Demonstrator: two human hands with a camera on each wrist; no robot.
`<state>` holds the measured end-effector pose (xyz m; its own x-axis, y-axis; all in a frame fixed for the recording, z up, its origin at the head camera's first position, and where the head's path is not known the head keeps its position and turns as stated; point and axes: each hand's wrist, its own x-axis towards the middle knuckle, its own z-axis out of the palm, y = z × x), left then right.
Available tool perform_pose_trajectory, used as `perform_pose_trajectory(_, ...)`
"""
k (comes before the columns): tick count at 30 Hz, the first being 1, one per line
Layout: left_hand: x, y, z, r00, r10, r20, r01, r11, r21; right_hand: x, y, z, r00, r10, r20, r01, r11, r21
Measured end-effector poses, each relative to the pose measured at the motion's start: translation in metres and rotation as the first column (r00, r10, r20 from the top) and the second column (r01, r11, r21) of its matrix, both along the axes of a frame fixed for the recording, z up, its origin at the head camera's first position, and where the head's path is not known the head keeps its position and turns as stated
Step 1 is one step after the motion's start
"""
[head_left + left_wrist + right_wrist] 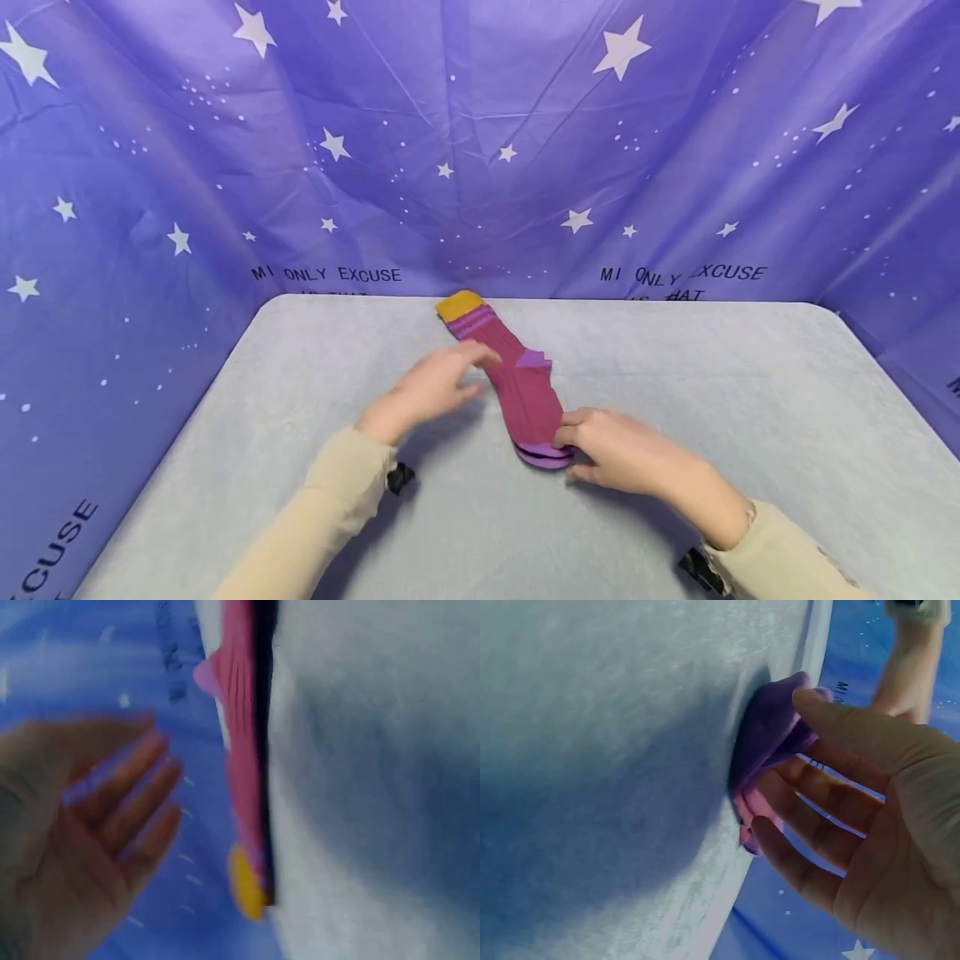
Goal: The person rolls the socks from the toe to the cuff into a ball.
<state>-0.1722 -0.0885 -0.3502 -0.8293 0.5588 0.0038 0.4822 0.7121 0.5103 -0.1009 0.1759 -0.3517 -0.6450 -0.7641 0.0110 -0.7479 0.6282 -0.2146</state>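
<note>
A pair of maroon socks (525,404), stacked with purple toes, purple heel and yellow cuff, lies slanting across the table, toes nearest me. Two purple toe layers (543,454) show with a dark gap between them. My left hand (431,387) hovers at the socks' left side by the leg part, fingers loosely extended and holding nothing; the left wrist view shows it apart from the maroon fabric (244,727). At the toe end, my right hand (618,450) touches the right edge with loosely bent fingers. Its thumb lies close against the purple toe (769,724) in the right wrist view.
The pale grey table (300,367) has rounded far corners. A purple-blue curtain (465,125) with white stars and lettering hangs behind it and at both sides. The yellow cuff (460,306) reaches the table's far edge.
</note>
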Motion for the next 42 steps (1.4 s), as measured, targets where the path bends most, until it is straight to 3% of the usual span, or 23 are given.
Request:
perform_pose_trajectory(2, 0.019, 0.010, 0.004, 0.984, -0.168, -0.062, 0.161, 0.981, -0.109, 0.001, 0.001, -0.002, 1.000, -0.018, 0.019, 0.018, 1.000, 0.011)
perform_pose_trajectory(3, 0.027, 0.015, 0.004, 0.973, -0.223, -0.062, 0.212, 0.966, -0.149, 0.001, 0.002, -0.003, 0.999, -0.027, 0.024, 0.027, 1.000, 0.011)
perform_pose_trajectory(5, 0.039, 0.025, 0.003, 0.957, -0.285, -0.053, 0.268, 0.940, -0.211, 0.001, 0.003, -0.005, 0.999, -0.043, 0.027, 0.043, 0.999, 0.010)
perform_pose_trajectory(7, 0.046, 0.033, -0.002, 0.951, -0.308, -0.030, 0.290, 0.922, -0.256, -0.001, 0.004, -0.008, 0.997, -0.059, 0.043, 0.059, 0.998, 0.001)
perform_pose_trajectory(11, 0.049, 0.043, -0.014, 0.964, -0.266, -0.012, 0.249, 0.919, -0.306, -0.008, 0.006, -0.015, 0.991, -0.084, 0.100, 0.088, 0.995, -0.038)
perform_pose_trajectory(15, 0.046, 0.046, -0.022, 0.984, -0.177, 0.000, 0.171, 0.949, -0.265, -0.015, 0.009, -0.021, 0.977, -0.094, 0.189, 0.119, 0.985, -0.124)
perform_pose_trajectory(17, 0.044, 0.046, -0.024, 0.991, -0.136, 0.012, 0.135, 0.966, -0.223, -0.019, 0.010, -0.024, 0.958, -0.096, 0.270, 0.150, 0.972, -0.184)
perform_pose_trajectory(19, 0.043, 0.044, -0.026, 0.995, -0.091, 0.026, 0.095, 0.979, -0.181, -0.025, 0.011, -0.027, 0.925, -0.088, 0.369, 0.185, 0.954, -0.237)
perform_pose_trajectory(22, 0.042, 0.043, -0.027, 0.999, -0.026, 0.047, 0.031, 0.993, -0.115, -0.035, 0.013, -0.030, 0.849, -0.078, 0.523, 0.260, 0.923, -0.284)
perform_pose_trajectory(26, 0.043, 0.044, -0.030, 0.996, 0.046, 0.076, -0.044, 0.999, -0.027, -0.040, 0.016, -0.030, 0.786, -0.055, 0.616, 0.306, 0.901, -0.309)
perform_pose_trajectory(29, 0.045, 0.045, -0.031, 0.992, 0.077, 0.104, -0.079, 0.997, 0.018, -0.038, 0.018, -0.029, 0.773, -0.044, 0.634, 0.318, 0.890, -0.326)
perform_pose_trajectory(37, 0.053, 0.032, -0.027, 0.976, 0.103, 0.194, -0.128, 0.984, 0.121, -0.022, 0.009, -0.018, 0.776, -0.050, 0.629, 0.332, 0.880, -0.339)
perform_pose_trajectory(42, 0.058, 0.024, -0.026, 0.961, 0.159, 0.228, -0.193, 0.971, 0.138, -0.022, -0.001, -0.012, 0.762, -0.069, 0.644, 0.351, 0.880, -0.321)
